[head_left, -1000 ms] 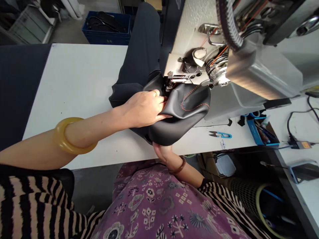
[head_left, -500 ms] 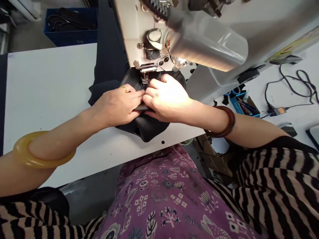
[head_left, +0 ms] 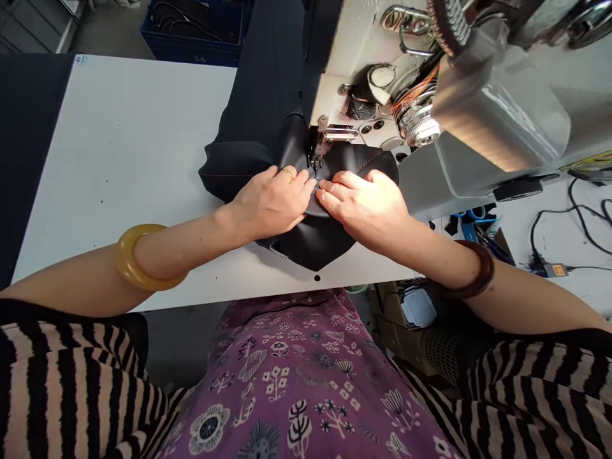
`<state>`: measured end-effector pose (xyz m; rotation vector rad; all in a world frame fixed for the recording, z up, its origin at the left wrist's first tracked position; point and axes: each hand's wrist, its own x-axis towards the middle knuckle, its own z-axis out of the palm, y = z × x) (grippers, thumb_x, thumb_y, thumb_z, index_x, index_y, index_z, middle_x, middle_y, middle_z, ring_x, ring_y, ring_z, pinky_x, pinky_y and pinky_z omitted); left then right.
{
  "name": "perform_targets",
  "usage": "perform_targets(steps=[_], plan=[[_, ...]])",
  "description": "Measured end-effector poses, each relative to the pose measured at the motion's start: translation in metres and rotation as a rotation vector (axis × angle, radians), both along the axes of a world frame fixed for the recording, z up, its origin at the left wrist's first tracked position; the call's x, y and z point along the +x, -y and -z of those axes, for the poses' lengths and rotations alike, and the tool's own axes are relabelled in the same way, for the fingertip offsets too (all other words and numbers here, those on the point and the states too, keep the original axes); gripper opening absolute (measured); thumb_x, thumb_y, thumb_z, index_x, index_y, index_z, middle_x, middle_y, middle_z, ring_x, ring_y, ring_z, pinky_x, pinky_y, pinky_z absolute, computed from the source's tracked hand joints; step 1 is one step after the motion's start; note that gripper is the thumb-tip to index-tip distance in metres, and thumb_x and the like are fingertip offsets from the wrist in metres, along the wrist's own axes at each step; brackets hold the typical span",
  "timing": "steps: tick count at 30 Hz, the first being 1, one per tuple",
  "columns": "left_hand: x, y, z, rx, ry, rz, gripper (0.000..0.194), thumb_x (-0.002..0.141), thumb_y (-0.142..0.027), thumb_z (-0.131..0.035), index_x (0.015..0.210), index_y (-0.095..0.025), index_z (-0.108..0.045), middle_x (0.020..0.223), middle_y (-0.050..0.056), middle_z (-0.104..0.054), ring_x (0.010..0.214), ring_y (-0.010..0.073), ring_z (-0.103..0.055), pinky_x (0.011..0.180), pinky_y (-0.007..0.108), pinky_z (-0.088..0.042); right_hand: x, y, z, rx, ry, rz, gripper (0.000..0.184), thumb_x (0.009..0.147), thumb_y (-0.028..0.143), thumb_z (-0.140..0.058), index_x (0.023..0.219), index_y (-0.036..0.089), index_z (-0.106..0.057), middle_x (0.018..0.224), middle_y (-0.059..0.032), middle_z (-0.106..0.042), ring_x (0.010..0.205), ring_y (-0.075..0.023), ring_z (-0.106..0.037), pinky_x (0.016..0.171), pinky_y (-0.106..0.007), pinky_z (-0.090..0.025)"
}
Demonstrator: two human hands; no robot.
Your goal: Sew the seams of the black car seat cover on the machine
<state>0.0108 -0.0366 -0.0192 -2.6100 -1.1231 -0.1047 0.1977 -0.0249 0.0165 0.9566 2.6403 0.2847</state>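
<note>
Black, smooth, leather-like material [head_left: 315, 245] lies bunched under the presser foot [head_left: 315, 159] of a sewing machine [head_left: 329, 95]. Just left of the foot, my left hand [head_left: 272, 203], with a gold ring, presses and grips the material with curled fingers. On the other side, my right hand [head_left: 366, 203] holds it with bent fingers, its fingertips close to my left ones, just in front of the foot. Reddish stitching [head_left: 370, 162] runs along the material behind my right hand. The undersides of my fingers are hidden.
Dark fabric [head_left: 261, 76] stretches back along the machine's left side over the white table [head_left: 119, 159]. A blue crate [head_left: 196, 32] with dark pieces stands beyond it. To the right are a small box of tools [head_left: 492, 239] and a black cable [head_left: 535, 229] with a plug.
The view has shifted, so the machine and hands appear farther right. My right hand has drawn back slightly from the presser foot, and more of the material between my hands shows.
</note>
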Motion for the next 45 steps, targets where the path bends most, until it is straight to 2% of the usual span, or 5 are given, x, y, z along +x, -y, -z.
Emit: perform_targets(steps=[20,27,34,41,45], plan=[[0.028,0.006,0.015,-0.015,0.16,-0.187,0.048,0.099,-0.014,-0.021,0.121,0.001,-0.061,0.118,0.026,-0.066,0.104,0.0304,-0.064,0.077,0.042,-0.049,0.002,-0.014,-0.009,-0.008,-0.005,0.031,0.044,0.088,0.003,-0.03,0.12,0.016,-0.057,0.122,-0.0082,-0.065,0.118,-0.024,-0.053,0.069,-0.036,-0.029],[-0.025,0.003,0.029,-0.086,0.436,0.081,0.033,0.093,-0.019,-0.035,0.103,-0.019,-0.066,0.11,0.008,-0.069,0.107,0.0234,-0.063,0.091,0.042,-0.051,-0.014,-0.001,-0.003,-0.009,-0.167,0.09,0.043,0.091,0.033,-0.043,0.125,0.009,-0.055,0.117,-0.0188,-0.059,0.106,-0.0309,-0.054,0.072,-0.036,-0.036],[-0.132,-0.046,0.091,-0.407,1.137,-1.084,0.05,0.084,-0.036,-0.066,0.124,-0.012,-0.05,0.134,0.021,-0.054,0.122,0.0313,-0.055,0.097,0.052,-0.051,-0.006,0.002,0.017,0.061,-0.157,0.059,0.05,0.093,0.021,-0.036,0.141,0.007,-0.045,0.117,-0.0158,-0.06,0.108,-0.0265,-0.052,0.073,-0.037,-0.032],[-0.121,-0.011,0.119,-0.636,1.309,-1.107,0.03,0.08,-0.029,-0.06,0.108,-0.017,-0.06,0.102,0.006,-0.07,0.078,0.0187,-0.066,0.061,0.028,-0.056,0.0,0.001,0.024,0.092,-0.213,0.023,0.045,0.093,0.021,-0.039,0.135,0.01,-0.052,0.122,-0.0128,-0.061,0.108,-0.0249,-0.052,0.077,-0.037,-0.032],[-0.143,0.05,0.101,-0.744,0.815,-0.964,0.034,0.085,-0.047,-0.051,0.07,-0.018,-0.063,0.063,0.005,-0.067,0.055,0.0211,-0.062,0.052,0.032,-0.052,0.0,0.001,0.019,0.047,-0.163,0.058,0.045,0.095,0.022,-0.035,0.136,0.011,-0.051,0.132,-0.0122,-0.058,0.118,-0.0273,-0.05,0.085,-0.041,-0.036]])
